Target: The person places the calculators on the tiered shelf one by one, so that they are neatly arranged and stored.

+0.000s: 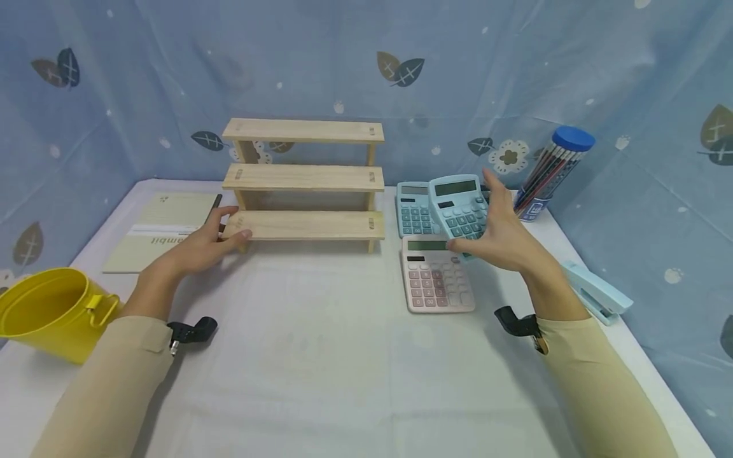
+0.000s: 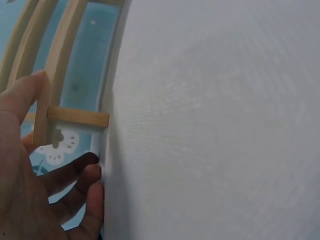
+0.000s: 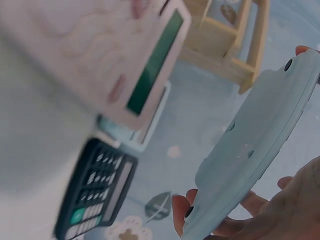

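Blue calculator point(image 1: 460, 207) gripped in right hand point(image 1: 504, 238) fingers (tilted, off table).

Head view looks down over the table; both wrist views sit close, sharing the wooden shelf point(image 1: 303, 184).

Your shelf rack point(image 1: 303, 181) sits center-back; notebook point(image 1: 163, 230) left of it, calcs point(image 1: 438, 280) right, stapler point(image 1: 598, 294) far right, bucket point(image 1: 48, 312) front-left.

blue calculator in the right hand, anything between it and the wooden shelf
Nothing visible does. The right hand holds the blue calculator lifted above the pink calculator, and the wooden shelf stands to its left across bare table.
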`<action>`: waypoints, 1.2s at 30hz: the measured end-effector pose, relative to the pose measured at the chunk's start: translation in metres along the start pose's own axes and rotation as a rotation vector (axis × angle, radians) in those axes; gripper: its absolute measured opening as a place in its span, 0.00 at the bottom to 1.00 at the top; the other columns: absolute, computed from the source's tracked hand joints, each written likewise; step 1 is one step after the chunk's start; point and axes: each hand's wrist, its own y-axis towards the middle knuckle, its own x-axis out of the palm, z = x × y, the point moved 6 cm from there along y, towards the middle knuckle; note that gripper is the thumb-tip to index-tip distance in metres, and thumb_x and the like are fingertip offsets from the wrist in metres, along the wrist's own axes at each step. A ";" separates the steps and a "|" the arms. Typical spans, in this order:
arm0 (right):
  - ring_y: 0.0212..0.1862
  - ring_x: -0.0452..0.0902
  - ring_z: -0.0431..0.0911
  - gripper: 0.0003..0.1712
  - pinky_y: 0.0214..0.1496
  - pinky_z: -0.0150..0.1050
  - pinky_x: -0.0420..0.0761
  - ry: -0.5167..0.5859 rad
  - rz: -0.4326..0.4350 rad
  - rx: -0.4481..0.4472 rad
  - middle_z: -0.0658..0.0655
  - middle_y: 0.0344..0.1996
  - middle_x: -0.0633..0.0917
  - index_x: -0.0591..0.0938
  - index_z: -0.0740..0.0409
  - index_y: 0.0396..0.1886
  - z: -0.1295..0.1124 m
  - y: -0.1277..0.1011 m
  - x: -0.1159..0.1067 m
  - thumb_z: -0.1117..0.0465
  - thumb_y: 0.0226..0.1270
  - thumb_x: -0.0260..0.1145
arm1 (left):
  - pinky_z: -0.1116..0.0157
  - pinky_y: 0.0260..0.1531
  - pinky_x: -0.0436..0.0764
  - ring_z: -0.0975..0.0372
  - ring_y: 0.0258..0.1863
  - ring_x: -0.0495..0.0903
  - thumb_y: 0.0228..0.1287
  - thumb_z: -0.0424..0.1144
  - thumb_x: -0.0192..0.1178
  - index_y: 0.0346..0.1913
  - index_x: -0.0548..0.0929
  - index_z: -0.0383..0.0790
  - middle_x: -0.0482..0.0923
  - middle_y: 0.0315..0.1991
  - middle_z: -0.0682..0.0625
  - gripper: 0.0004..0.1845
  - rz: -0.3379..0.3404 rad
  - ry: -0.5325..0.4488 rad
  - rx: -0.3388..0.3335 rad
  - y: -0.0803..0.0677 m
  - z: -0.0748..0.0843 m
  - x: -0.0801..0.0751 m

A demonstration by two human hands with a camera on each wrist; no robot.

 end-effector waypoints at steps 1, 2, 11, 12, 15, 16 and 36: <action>0.81 0.37 0.66 0.78 0.72 0.77 0.51 -0.001 -0.004 -0.006 0.62 0.82 0.37 0.29 0.45 0.83 -0.004 0.003 0.001 0.53 0.52 0.80 | 0.32 0.62 0.65 0.30 0.68 0.64 0.75 0.68 0.46 0.83 0.33 0.47 0.56 0.72 0.21 0.50 -0.002 -0.001 -0.003 0.000 -0.001 0.000; 0.81 0.39 0.66 0.78 0.72 0.76 0.52 -0.004 -0.005 -0.008 0.62 0.82 0.37 0.29 0.44 0.83 -0.007 0.006 0.001 0.53 0.53 0.80 | 0.32 0.63 0.65 0.31 0.68 0.65 0.75 0.68 0.46 0.83 0.33 0.48 0.56 0.72 0.22 0.50 -0.003 -0.005 -0.005 -0.001 -0.001 0.001; 0.76 0.52 0.70 0.75 0.68 0.77 0.58 -0.024 0.034 -0.027 0.66 0.80 0.39 0.31 0.37 0.83 -0.036 0.030 0.003 0.50 0.54 0.78 | 0.35 0.59 0.70 0.32 0.66 0.67 0.76 0.67 0.47 0.83 0.33 0.48 0.58 0.71 0.22 0.50 -0.005 0.004 -0.013 -0.006 -0.003 -0.006; 0.77 0.50 0.69 0.75 0.69 0.77 0.58 -0.022 0.035 -0.035 0.66 0.80 0.39 0.31 0.37 0.83 -0.039 0.032 0.003 0.50 0.54 0.78 | 0.36 0.58 0.70 0.33 0.66 0.67 0.75 0.67 0.47 0.83 0.33 0.48 0.58 0.71 0.22 0.50 -0.004 0.005 -0.012 -0.006 -0.003 -0.006; 0.79 0.47 0.67 0.74 0.70 0.76 0.58 -0.029 0.032 -0.048 0.65 0.80 0.39 0.32 0.38 0.84 -0.047 0.040 0.003 0.49 0.54 0.78 | 0.36 0.58 0.70 0.33 0.65 0.67 0.75 0.68 0.48 0.83 0.33 0.48 0.58 0.71 0.22 0.50 0.000 0.002 -0.013 -0.006 -0.004 -0.006; 0.79 0.46 0.67 0.74 0.69 0.76 0.58 -0.032 0.030 -0.051 0.64 0.81 0.38 0.32 0.38 0.84 -0.050 0.042 0.003 0.49 0.55 0.78 | 0.36 0.59 0.70 0.33 0.65 0.67 0.75 0.68 0.48 0.83 0.33 0.48 0.58 0.71 0.22 0.50 0.001 -0.003 -0.010 -0.005 -0.004 -0.006; 0.76 0.57 0.62 0.67 0.70 0.63 0.68 -0.084 -0.001 -0.092 0.58 0.82 0.45 0.42 0.39 0.85 -0.116 0.110 0.034 0.42 0.54 0.74 | 0.32 0.62 0.67 0.29 0.68 0.63 0.76 0.66 0.48 0.83 0.31 0.47 0.52 0.73 0.20 0.50 0.003 -0.037 -0.010 0.001 -0.003 0.002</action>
